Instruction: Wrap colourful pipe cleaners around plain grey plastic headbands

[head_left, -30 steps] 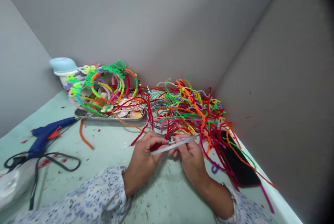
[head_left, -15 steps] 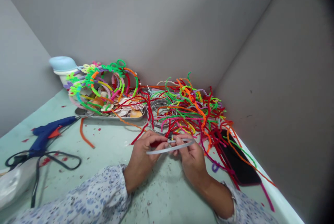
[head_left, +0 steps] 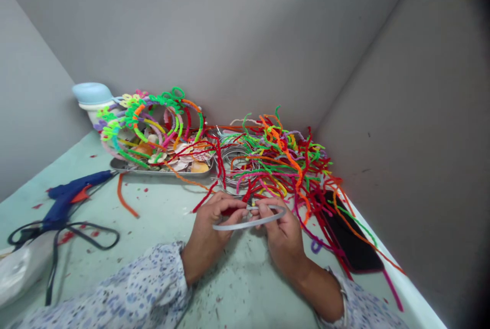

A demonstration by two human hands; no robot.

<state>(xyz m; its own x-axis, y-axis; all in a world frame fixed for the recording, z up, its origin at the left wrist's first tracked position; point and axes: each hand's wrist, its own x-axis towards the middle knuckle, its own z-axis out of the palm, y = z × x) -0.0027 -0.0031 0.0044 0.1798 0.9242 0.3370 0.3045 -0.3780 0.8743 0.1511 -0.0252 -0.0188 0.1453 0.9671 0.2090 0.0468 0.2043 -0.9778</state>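
Observation:
Between my hands, just above the table, is a thin pale grey hoop (head_left: 245, 226), seen nearly edge-on. My left hand (head_left: 210, 227) pinches its far side between thumb and fingers. On the opposite side, my right hand (head_left: 281, 232) has its fingers closed on the hoop near its right end. A tiny yellowish bit shows by the right fingertips; what it belongs to I cannot make out. Just beyond my fingers lie a coil of silvery wire (head_left: 234, 158) and a tangled heap of coloured pipe cleaners (head_left: 287, 153).
Pipe-cleaner-wrapped hoops (head_left: 138, 114) rest over a metal tray (head_left: 164, 175) of shells, beside a blue-lidded container (head_left: 94, 95). A blue glue gun (head_left: 63, 201) with a looped black cord lies left, near a plastic bag (head_left: 25, 267). At right is a dark phone (head_left: 354, 242).
The hoop's near side has tilted slightly downward, so its loop looks a little more open. Both hands stay almost in place.

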